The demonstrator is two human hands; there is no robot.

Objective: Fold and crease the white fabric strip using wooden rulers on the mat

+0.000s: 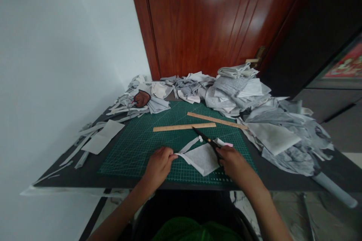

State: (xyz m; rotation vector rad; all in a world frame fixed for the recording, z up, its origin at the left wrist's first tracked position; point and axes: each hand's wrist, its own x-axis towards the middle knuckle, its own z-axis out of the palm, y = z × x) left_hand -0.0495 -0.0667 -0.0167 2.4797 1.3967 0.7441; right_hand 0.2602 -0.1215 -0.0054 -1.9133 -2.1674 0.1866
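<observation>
My left hand [160, 163] pinches the left corner of a pale grey piece of fabric [204, 158]. A narrow strip of the same cloth [190, 144] angles up and away from that corner. In my right hand [233, 161] is a pair of black scissors [209, 140], gripped by the handles, with the blades pointing away and to the left over the fabric's far side. The blade tips reach a wooden ruler [183, 126]. Under all of this lies a green cutting mat [130, 150]. A small pink bit [229, 144] shows by the fabric's right edge.
A second wooden ruler [217, 119] slants across the mat's far right. Heaped grey cloth [240, 90] stands at the back and continues down the right side [288, 139]. At left are scraps, a brown piece [141, 98] and a flat pale rectangle [103, 136]. A white wall [70, 64] borders the left.
</observation>
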